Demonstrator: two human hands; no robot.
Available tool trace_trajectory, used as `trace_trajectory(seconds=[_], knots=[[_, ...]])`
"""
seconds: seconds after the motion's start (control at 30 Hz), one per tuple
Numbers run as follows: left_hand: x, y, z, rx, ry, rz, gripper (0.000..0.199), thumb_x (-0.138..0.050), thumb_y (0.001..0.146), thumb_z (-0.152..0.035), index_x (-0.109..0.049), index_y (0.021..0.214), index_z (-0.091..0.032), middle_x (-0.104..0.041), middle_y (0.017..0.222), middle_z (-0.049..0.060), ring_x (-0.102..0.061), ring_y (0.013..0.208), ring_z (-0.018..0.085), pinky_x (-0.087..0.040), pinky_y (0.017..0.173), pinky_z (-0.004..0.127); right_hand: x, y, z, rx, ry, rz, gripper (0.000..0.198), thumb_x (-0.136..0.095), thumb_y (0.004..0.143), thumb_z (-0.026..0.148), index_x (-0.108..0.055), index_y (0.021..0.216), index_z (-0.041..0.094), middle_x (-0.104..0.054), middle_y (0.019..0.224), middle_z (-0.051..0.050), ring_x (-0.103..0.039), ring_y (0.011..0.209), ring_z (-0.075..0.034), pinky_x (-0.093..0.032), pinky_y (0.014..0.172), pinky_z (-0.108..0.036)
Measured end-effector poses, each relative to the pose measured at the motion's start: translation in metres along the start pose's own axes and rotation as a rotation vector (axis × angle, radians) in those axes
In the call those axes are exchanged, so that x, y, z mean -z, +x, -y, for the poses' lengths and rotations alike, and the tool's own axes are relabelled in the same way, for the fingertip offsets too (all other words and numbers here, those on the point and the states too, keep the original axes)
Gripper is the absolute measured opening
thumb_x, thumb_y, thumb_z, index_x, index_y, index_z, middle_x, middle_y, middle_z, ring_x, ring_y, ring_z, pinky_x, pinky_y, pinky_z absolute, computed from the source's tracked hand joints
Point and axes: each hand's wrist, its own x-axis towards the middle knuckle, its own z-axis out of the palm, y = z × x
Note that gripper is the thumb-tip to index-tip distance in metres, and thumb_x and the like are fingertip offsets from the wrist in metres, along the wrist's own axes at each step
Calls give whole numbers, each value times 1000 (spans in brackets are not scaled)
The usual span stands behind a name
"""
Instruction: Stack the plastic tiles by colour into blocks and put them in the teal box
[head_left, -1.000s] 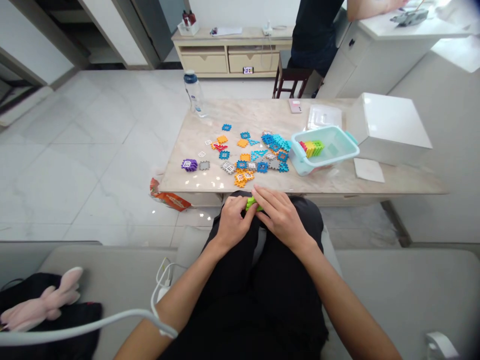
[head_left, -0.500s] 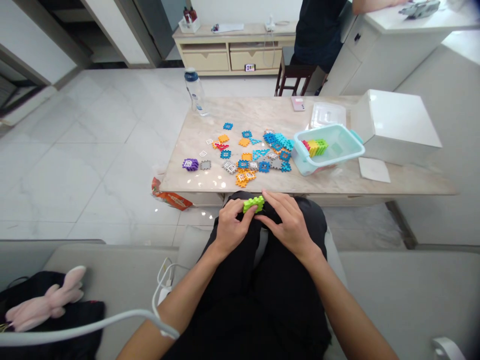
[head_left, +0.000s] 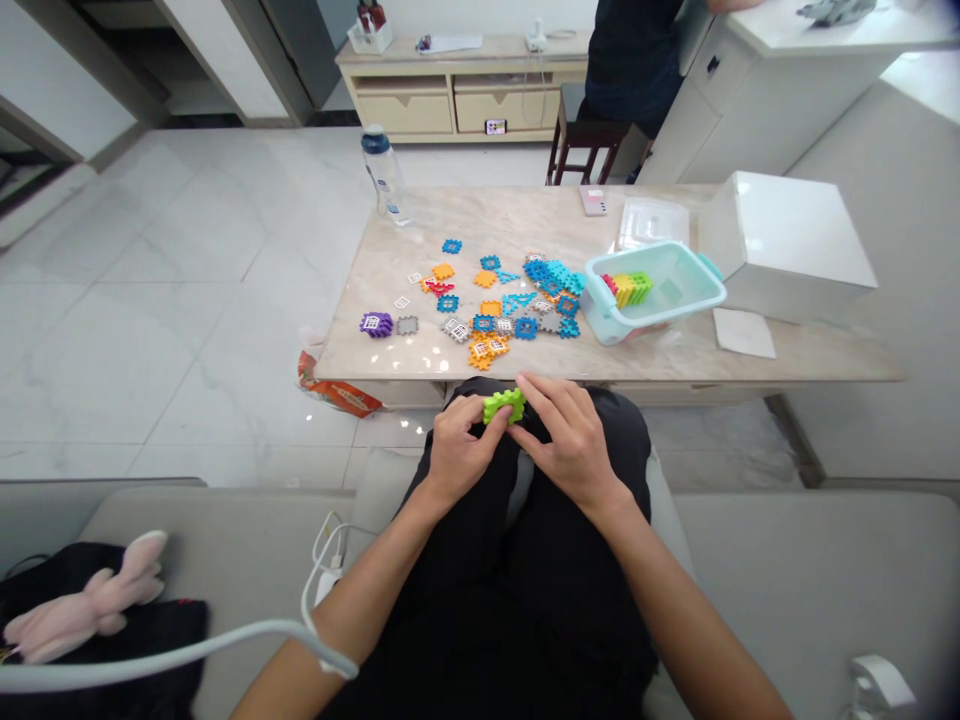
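Above my lap, in front of the table edge, lime-green notched building tiles (head_left: 502,404) are held together in a small stack. My left hand (head_left: 463,445) is closed on their left side, thumb across the near face. My right hand (head_left: 564,432) pinches the right side between thumb and fingertips. Just beyond on the table lie orange tiles (head_left: 481,360) with white window inserts, blue tiles (head_left: 526,328) and grey tiles (head_left: 550,322). A purple stack (head_left: 376,324) sits at the left. Part of the green stack is hidden by my fingers.
A light-blue bin (head_left: 652,318) holding red, yellow and green tiles stands right on the table (head_left: 450,210). Behind are a clear lid (head_left: 653,224), a white box (head_left: 795,225) and a water bottle (head_left: 386,178). A person (head_left: 634,70) sits at a far counter.
The green stack has turned a little, so its face shows more towards me. Both hands keep their grip on it. The whole view has shifted slightly.
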Motion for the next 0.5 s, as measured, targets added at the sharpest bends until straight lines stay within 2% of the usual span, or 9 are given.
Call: trace_trajectory(seconds=[0.2, 0.5], knots=[[-1, 1, 2, -61, -22, -19, 32, -67, 105, -33, -61, 76, -21, -58, 69, -2, -55, 67, 15, -41, 66, 28, 2, 5, 1, 58, -24, 1, 73, -72, 104, 22, -43, 171, 28, -71, 149, -12, -69, 128, -32, -56, 106, -50], [-1, 1, 2, -75, -30, -11, 30, -69, 104, -29, -60, 76, -20, -58, 69, -2, -54, 67, 14, -41, 66, 28, 2, 3, 2, 76, -54, 12, 71, -70, 105, 20, -43, 170, 27, -72, 148, -11, -70, 126, -30, -55, 106, -48]])
